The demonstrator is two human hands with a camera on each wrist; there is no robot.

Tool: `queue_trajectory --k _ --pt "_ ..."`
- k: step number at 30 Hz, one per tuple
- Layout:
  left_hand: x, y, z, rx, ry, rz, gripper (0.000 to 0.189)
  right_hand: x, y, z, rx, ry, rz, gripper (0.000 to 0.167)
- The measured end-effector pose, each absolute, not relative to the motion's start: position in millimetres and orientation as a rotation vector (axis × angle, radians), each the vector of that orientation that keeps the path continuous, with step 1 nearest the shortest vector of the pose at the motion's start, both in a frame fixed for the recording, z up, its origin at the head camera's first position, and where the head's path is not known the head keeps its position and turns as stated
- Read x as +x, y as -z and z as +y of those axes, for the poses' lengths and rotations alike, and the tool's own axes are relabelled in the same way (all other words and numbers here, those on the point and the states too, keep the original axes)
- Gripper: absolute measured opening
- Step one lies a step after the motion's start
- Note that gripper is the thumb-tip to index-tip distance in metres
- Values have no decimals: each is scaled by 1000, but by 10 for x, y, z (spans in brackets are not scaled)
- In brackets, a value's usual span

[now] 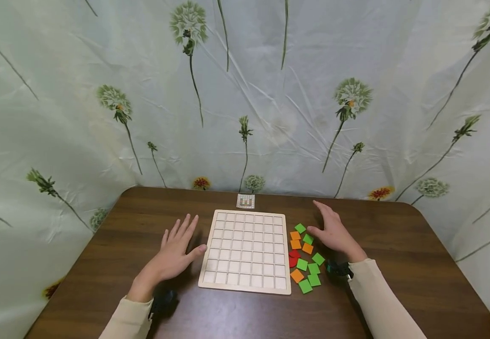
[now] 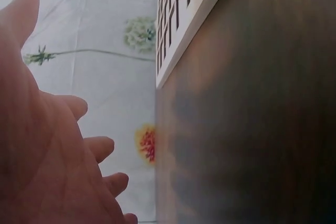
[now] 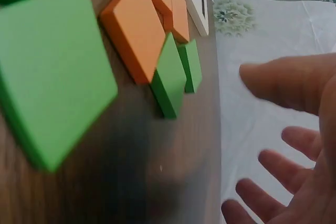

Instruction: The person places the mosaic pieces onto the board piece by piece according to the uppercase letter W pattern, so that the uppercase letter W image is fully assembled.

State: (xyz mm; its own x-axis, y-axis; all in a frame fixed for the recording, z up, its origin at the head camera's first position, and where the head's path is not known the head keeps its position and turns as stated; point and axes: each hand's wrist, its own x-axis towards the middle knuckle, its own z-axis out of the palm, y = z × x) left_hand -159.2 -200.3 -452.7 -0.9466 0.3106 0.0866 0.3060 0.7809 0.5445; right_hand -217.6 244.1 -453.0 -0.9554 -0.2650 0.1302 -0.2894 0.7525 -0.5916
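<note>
A pale wooden grid board (image 1: 246,251) with bare square cells lies flat on the brown table. My left hand (image 1: 174,254) is at its left side, fingers spread and straight, thumb close to the board's edge; whether it touches cannot be told. To the right of the board is a loose scatter of square tiles: green tiles (image 1: 314,268), orange tiles (image 1: 297,275) and red tiles (image 1: 293,260). Beside their upper end my right hand (image 1: 333,230) holds nothing, its fingers extended. In the right wrist view, a green tile (image 3: 58,72) looms large, with an orange tile (image 3: 135,30) beyond.
A small card (image 1: 245,201) with a printed grid pattern lies behind the board, near the back edge of the table (image 1: 177,310). A pale curtain (image 1: 245,84) with dandelion prints hangs behind and around the table. Dark wrist straps sit at both cuffs.
</note>
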Motion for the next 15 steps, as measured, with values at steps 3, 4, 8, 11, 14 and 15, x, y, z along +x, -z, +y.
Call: queue_trajectory --k 3,4,8,11,14,15 --pt "-1565 4557 -1960 529 -933 2907 82 -2219 4566 2400 498 -1003 -2915 66" --pt "-1556 4565 -1947 531 -950 2887 83 -2231 4578 2390 516 -1004 -2922 63" --pt "-1528 4593 -1890 529 -1003 2822 86 -2264 4626 2362 577 -1008 -2952 49" --pt "-1517 4622 -1854 530 -1001 2780 91 -2279 4654 2350 597 -996 -2967 43" --pt "-1506 4648 -1829 525 -985 2740 94 -2295 4670 2341 608 -970 -2971 40" --pt "-1501 4654 -1822 523 -981 2731 95 -2300 4671 2335 613 -961 -2971 39"
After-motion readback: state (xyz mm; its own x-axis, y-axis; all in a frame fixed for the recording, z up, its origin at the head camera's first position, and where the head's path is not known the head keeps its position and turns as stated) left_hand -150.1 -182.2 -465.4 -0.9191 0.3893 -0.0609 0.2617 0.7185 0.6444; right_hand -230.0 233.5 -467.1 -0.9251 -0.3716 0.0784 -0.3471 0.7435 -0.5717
